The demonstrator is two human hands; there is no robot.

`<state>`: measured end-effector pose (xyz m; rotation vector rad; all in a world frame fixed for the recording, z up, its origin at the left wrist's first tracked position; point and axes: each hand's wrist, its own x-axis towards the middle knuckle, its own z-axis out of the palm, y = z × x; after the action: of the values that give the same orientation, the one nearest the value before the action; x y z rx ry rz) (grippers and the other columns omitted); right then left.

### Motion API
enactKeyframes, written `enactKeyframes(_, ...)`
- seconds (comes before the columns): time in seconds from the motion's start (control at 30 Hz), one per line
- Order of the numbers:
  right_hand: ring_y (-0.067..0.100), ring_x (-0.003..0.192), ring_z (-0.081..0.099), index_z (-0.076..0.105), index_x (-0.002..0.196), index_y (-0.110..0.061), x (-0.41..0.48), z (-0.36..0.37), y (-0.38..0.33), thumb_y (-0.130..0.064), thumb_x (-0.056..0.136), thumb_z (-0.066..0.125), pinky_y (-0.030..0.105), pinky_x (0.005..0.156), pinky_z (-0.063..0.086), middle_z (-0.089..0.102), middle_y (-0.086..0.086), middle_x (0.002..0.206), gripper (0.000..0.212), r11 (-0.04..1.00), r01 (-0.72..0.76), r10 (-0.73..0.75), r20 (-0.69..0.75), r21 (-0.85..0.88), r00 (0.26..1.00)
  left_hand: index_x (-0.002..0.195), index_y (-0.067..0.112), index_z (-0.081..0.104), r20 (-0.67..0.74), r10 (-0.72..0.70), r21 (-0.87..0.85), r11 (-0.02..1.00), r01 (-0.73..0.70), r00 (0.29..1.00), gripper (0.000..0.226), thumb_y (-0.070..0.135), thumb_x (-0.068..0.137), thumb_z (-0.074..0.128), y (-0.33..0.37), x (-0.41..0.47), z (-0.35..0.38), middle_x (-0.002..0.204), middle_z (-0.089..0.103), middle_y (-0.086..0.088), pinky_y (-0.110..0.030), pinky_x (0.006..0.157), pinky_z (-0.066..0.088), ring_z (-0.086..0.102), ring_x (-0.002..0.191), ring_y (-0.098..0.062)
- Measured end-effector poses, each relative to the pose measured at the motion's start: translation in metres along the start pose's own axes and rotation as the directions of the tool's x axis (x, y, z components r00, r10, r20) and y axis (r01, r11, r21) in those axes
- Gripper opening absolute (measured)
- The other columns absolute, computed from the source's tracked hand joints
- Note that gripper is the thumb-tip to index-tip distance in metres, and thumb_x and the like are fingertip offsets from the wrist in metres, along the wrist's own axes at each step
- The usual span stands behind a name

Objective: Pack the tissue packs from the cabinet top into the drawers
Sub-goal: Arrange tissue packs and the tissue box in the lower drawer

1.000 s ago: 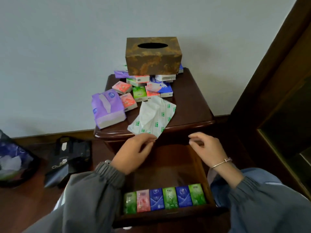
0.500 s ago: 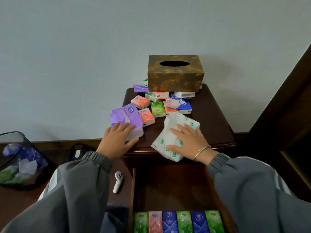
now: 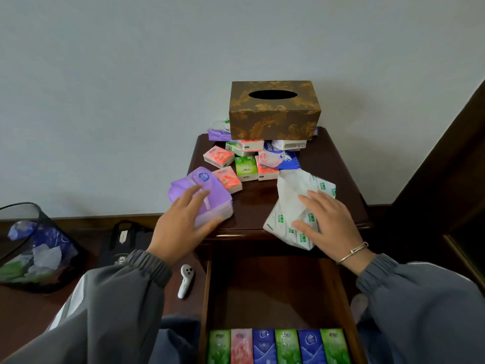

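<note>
On the dark wooden cabinet top lies a heap of small tissue packs in pink, green and blue. A large purple tissue pack sits at the front left; my left hand grips it, fingers over its top and thumb along its front edge. My right hand rests with spread fingers on a soft white-and-green tissue pack that overhangs the front edge. Below, the open drawer holds a row of several packs at its front.
A brown patterned tissue box stands on packs at the back of the cabinet top. On the left floor are a mesh bin, a black bag and a small white device. Dark wooden furniture rises at right.
Both hands rose from the drawer front to the cabinet top. The left one closed round the purple pack; the right one settled on the white-and-green pack. The view shifted nearer.
</note>
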<state>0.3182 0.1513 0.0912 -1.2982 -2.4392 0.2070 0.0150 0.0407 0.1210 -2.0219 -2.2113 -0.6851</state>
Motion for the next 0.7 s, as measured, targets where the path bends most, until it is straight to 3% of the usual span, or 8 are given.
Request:
enactKeyframes(0.13, 0.028, 0.109, 0.049, 0.054, 0.119, -0.012, -0.017, 0.005, -0.002, -0.037, 0.081, 0.066, 0.04, 0.089, 0.043, 0.054, 0.011, 0.119, 0.047, 0.934, -0.265, 0.322, -0.241, 0.239, 0.916, 0.136, 0.012, 0.049, -0.213, -0.271, -0.222, 0.949, 0.223, 0.939, 0.044, 0.034, 0.098, 0.048, -0.006, 0.017, -0.009, 0.144, 0.041, -0.01, -0.035, 0.107, 0.031, 0.041, 0.13, -0.027)
enactKeyframes(0.2, 0.031, 0.105, 0.048, 0.055, 0.114, -0.011, -0.021, 0.005, 0.0, -0.03, 0.077, 0.072, 0.042, 0.085, 0.043, 0.053, 0.014, 0.114, 0.045, 0.864, -0.387, 0.479, -0.286, 0.323, 0.83, 0.14, 0.006, 0.044, -0.173, -0.471, -0.305, 0.861, 0.408, 0.865, 0.045, 0.026, 0.1, 0.046, -0.016, 0.029, -0.012, 0.146, 0.038, -0.016, -0.036, 0.112, 0.025, 0.035, 0.136, -0.03)
enactKeyframes(0.27, 0.031, 0.099, 0.05, 0.054, 0.108, -0.012, -0.026, 0.006, -0.001, -0.026, 0.074, 0.075, 0.042, 0.08, 0.046, 0.05, 0.014, 0.111, 0.043, 0.798, -0.43, 0.567, -0.282, 0.422, 0.774, 0.143, 0.003, 0.038, -0.009, -0.624, -0.374, 0.727, 0.576, 0.781, 0.05, 0.027, 0.1, 0.045, -0.025, 0.039, -0.012, 0.149, 0.037, -0.019, -0.038, 0.113, 0.027, 0.036, 0.137, -0.031)
enactKeyframes(0.37, 0.023, 0.081, 0.051, 0.052, 0.1, -0.011, -0.033, 0.012, -0.003, -0.026, 0.073, 0.076, 0.033, 0.067, 0.043, 0.05, 0.012, 0.102, 0.039, 0.705, -0.437, 0.624, -0.193, 0.559, 0.757, 0.13, -0.002, 0.051, 0.217, -0.671, -0.509, 0.542, 0.669, 0.709, 0.04, 0.02, 0.096, 0.047, -0.029, 0.046, -0.004, 0.131, 0.057, -0.019, -0.029, 0.08, 0.047, 0.057, 0.107, -0.027)
enactKeyframes(0.43, 0.02, 0.075, 0.051, 0.051, 0.095, -0.013, -0.036, 0.013, -0.001, -0.031, 0.073, 0.076, 0.028, 0.062, 0.038, 0.052, 0.009, 0.094, 0.038, 0.664, -0.469, 0.651, -0.143, 0.582, 0.745, 0.118, -0.004, 0.058, 0.208, -0.683, -0.52, 0.529, 0.67, 0.7, 0.032, 0.014, 0.092, 0.052, -0.03, 0.044, 0.0, 0.11, 0.064, -0.016, -0.028, 0.071, 0.044, 0.059, 0.094, -0.026)
enactKeyframes(0.5, 0.02, 0.073, 0.053, 0.049, 0.092, -0.016, -0.037, 0.01, -0.002, -0.033, 0.073, 0.076, 0.026, 0.056, 0.036, 0.054, 0.006, 0.088, 0.038, 0.653, -0.473, 0.654, -0.126, 0.591, 0.746, 0.103, -0.004, 0.064, 0.18, -0.699, -0.514, 0.534, 0.672, 0.693, 0.023, 0.011, 0.087, 0.057, -0.031, 0.039, 0.003, 0.093, 0.064, -0.014, -0.034, 0.074, 0.045, 0.058, 0.086, -0.024)
enactKeyframes(0.57, 0.019, 0.074, 0.053, 0.05, 0.094, -0.016, -0.036, 0.006, -0.004, -0.029, 0.073, 0.076, 0.025, 0.058, 0.04, 0.055, 0.006, 0.091, 0.035, 0.73, -0.406, 0.583, -0.191, 0.55, 0.79, 0.091, 0.0, 0.065, 0.201, -0.703, -0.512, 0.518, 0.685, 0.682, 0.012, 0.01, 0.084, 0.062, -0.03, 0.034, 0.003, 0.086, 0.064, -0.014, -0.039, 0.077, 0.049, 0.059, 0.082, -0.024)
enactKeyframes(0.7, 0.023, 0.104, 0.052, 0.055, 0.114, -0.015, -0.024, -0.002, -0.01, -0.033, 0.083, 0.065, 0.039, 0.084, 0.044, 0.057, 0.005, 0.114, 0.037, 0.952, -0.169, 0.237, -0.263, 0.255, 0.935, 0.073, 0.008, 0.06, 0.257, -0.644, -0.474, 0.566, 0.675, 0.721, 0.015, 0.013, 0.081, 0.071, -0.027, 0.024, -0.002, 0.068, 0.058, -0.009, -0.029, 0.062, 0.044, 0.053, 0.067, -0.022)
